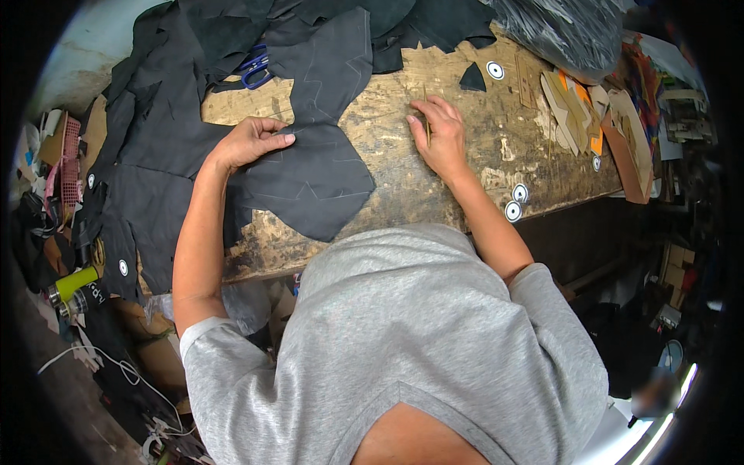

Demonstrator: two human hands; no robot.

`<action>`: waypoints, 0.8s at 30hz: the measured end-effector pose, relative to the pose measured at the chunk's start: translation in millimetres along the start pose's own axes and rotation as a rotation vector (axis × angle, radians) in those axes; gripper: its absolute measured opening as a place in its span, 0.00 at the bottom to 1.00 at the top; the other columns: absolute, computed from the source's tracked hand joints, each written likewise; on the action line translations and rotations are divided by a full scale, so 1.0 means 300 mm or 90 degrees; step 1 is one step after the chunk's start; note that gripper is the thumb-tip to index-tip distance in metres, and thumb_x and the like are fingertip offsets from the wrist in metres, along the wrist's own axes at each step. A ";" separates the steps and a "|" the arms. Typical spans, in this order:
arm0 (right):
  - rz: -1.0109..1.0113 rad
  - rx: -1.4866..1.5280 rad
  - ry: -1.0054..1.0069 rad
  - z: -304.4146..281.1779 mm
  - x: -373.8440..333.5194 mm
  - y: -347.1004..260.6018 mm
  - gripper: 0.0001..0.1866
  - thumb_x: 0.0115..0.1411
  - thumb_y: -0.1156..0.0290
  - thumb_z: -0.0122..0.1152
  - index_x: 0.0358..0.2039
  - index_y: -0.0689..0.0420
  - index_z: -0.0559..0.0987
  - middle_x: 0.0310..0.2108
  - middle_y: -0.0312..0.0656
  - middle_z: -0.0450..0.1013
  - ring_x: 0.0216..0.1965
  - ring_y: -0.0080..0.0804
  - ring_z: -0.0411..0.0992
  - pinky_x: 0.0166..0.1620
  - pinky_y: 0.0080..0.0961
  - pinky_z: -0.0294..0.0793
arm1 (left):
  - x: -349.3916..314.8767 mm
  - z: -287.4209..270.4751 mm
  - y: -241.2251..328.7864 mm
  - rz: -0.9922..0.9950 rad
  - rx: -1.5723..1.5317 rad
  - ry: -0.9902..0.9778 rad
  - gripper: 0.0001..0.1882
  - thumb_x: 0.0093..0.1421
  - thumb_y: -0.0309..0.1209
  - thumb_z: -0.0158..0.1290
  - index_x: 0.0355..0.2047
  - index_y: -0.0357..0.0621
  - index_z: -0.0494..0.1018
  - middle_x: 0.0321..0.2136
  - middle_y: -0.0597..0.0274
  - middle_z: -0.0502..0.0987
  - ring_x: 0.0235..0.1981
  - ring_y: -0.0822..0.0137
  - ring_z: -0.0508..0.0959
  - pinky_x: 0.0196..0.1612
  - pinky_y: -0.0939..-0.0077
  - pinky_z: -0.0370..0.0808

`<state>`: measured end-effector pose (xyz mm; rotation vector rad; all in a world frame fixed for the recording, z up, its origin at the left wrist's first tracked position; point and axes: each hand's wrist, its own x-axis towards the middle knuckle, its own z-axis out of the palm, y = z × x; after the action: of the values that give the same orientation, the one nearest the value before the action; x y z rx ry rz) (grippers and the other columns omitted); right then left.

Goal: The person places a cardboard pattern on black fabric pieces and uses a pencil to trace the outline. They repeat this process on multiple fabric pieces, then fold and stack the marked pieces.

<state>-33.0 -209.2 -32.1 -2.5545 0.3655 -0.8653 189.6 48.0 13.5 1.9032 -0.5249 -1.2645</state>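
Observation:
A black sheet of fabric or thin leather marked with pale drawn lines lies on the worn wooden table in front of me. My left hand pinches its edge, thumb on top and fingers curled. To the right, above bare wood, my right hand holds a thin, brass-coloured pen-like stick between thumb and fingers, apart from the sheet. Blue-handled scissors lie beyond my left hand, their blades hidden under black material.
More black material covers the table's left side and hangs over its edge. Far right are cardboard templates and a bulky plastic-wrapped bundle. A small black triangular scrap sits near round black-and-white markers.

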 end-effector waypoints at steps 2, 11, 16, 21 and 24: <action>-0.005 -0.006 -0.002 -0.006 0.001 -0.002 0.12 0.52 0.70 0.64 0.37 0.57 0.79 0.37 0.44 0.77 0.48 0.44 0.70 0.52 0.39 0.65 | 0.004 0.006 -0.017 0.020 0.006 0.006 0.17 0.55 0.33 0.62 0.40 0.35 0.76 0.24 0.67 0.79 0.21 0.82 0.73 0.26 0.87 0.70; -0.012 -0.001 0.030 0.002 -0.005 0.003 0.11 0.51 0.70 0.64 0.37 0.57 0.80 0.36 0.44 0.77 0.46 0.44 0.71 0.50 0.38 0.67 | -0.026 0.118 -0.083 0.212 0.363 0.325 0.19 0.53 0.39 0.59 0.42 0.41 0.77 0.21 0.51 0.77 0.23 0.57 0.77 0.31 0.68 0.72; 0.079 -0.066 0.188 -0.085 0.035 0.153 0.12 0.53 0.69 0.61 0.36 0.60 0.80 0.35 0.48 0.77 0.40 0.46 0.74 0.46 0.37 0.71 | -0.068 0.183 -0.079 0.244 0.392 0.435 0.17 0.55 0.39 0.57 0.40 0.42 0.77 0.14 0.52 0.71 0.18 0.56 0.74 0.26 0.66 0.69; 0.299 -0.332 0.248 -0.262 0.088 0.442 0.14 0.49 0.70 0.64 0.36 0.64 0.80 0.33 0.52 0.76 0.36 0.48 0.74 0.44 0.40 0.71 | -0.078 0.161 -0.063 0.206 0.181 0.296 0.14 0.59 0.35 0.56 0.38 0.35 0.76 0.22 0.59 0.77 0.22 0.74 0.73 0.27 0.77 0.70; 0.415 -0.317 0.137 -0.300 0.078 0.516 0.18 0.47 0.69 0.66 0.37 0.66 0.79 0.31 0.52 0.77 0.34 0.47 0.75 0.41 0.38 0.73 | -0.083 0.151 -0.020 0.073 -0.159 0.083 0.16 0.60 0.33 0.55 0.44 0.33 0.74 0.33 0.63 0.79 0.29 0.75 0.77 0.35 0.82 0.74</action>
<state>-88.5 -380.9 -27.1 -2.4718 1.5418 -0.8552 137.8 51.9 14.1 1.7081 -0.3836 -1.0708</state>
